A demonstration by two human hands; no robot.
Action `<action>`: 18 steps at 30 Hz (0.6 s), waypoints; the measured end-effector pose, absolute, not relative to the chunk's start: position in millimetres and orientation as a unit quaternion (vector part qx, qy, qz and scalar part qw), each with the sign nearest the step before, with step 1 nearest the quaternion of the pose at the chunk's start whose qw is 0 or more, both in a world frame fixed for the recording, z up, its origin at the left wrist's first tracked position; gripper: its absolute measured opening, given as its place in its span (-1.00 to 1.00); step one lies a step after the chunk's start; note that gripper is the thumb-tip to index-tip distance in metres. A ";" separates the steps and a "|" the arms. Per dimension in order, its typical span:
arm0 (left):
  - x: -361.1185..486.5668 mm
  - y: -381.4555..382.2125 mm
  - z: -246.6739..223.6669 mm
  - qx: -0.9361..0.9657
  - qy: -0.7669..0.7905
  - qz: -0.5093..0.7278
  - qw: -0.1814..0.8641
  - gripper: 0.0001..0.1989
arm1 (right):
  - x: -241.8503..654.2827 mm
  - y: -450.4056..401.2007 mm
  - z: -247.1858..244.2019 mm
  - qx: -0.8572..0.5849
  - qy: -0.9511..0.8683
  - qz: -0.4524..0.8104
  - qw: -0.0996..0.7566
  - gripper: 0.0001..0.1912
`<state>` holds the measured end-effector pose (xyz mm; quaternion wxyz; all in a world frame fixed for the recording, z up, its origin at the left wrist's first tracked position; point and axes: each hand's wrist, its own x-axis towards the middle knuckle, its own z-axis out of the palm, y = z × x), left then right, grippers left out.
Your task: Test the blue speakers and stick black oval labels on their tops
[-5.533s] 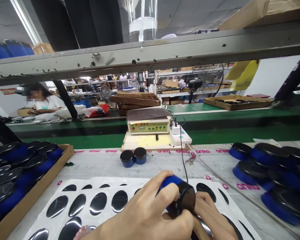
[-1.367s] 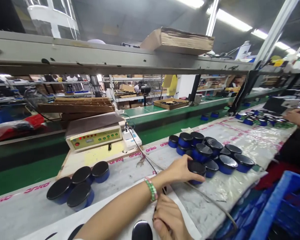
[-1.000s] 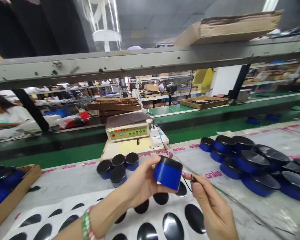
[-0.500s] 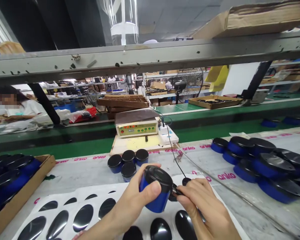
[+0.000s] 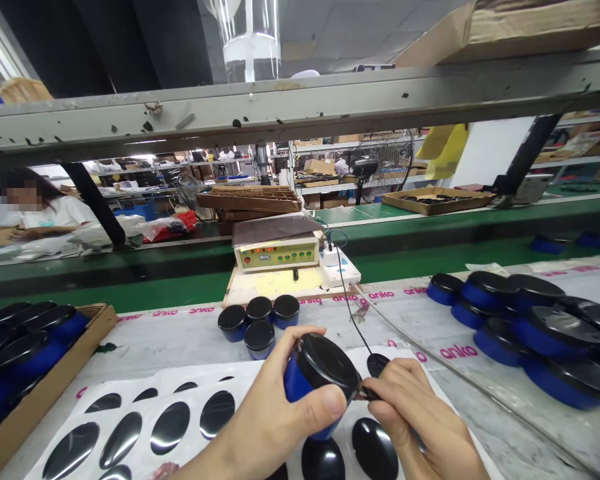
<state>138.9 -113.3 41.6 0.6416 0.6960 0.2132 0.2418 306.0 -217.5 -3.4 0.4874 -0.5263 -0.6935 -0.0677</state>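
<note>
My left hand [image 5: 267,417] is closed around a round blue part with a glossy black top [image 5: 327,360], thumb across its near side. The part is tilted, top facing up toward me. At its right rim, my right hand [image 5: 425,413] pinches a small dark, slim piece [image 5: 369,393]; fingers hide most of it, so its kind is unclear. Below both hands lies a white sheet [image 5: 145,408] bearing several glossy black discs. Just beyond my right fingers is a dark oval object [image 5: 378,364] with a thin black cable running to it.
Several blue parts with black tops [image 5: 259,339] stand behind my left hand; more are piled at right [image 5: 555,333] and in a cardboard box [image 5: 87,347] at left. A control unit [image 5: 279,253] and white power strip [image 5: 341,270] sit at the back. Overhead runs a shelf beam [image 5: 330,100]. A co-worker [image 5: 55,210] sits far left.
My left hand has tilted the blue part, so more of its black top faces me. My right fingers stay at its rim, the small dark piece now closer against it.
</note>
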 end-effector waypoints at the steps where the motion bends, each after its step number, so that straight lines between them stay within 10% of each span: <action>1: 139.5 -113.6 41.9 0.697 0.213 0.240 0.641 -0.40 | 306.4 -218.4 -3.5 -0.528 -0.693 -0.066 0.486 -0.83; 11: 144.0 -116.2 32.1 0.799 0.226 0.216 0.514 -0.17 | 304.9 -222.7 -3.9 -0.553 -0.685 -0.144 0.451 -0.87; 18: 150.5 -129.3 43.4 0.913 0.063 0.402 -0.023 -0.40 | 303.1 -217.9 -14.2 -0.550 -0.651 -0.063 0.519 -0.81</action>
